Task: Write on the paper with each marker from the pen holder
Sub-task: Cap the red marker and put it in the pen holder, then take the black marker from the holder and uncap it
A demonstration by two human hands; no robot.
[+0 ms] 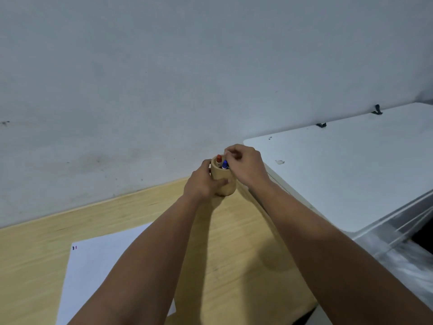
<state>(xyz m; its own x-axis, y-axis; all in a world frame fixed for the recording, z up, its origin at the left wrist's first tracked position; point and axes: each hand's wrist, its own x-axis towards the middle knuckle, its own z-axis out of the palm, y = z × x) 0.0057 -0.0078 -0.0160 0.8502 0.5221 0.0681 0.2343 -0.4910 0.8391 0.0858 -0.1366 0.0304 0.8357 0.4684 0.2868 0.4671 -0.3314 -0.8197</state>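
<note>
At frame centre our left hand (203, 184) wraps the pen holder (223, 181), while our right hand (246, 164) pinches, seemingly empty, directly above the upright blue marker (225, 164).

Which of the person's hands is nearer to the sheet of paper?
Left. The left hand grips the near-left side of the pen holder, on the side facing the paper. The right hand is over the holder's rim, farther from it.

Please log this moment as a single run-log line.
left hand steadies pen holder | right hand over markers | red marker, blue marker inside | paper marked
</note>
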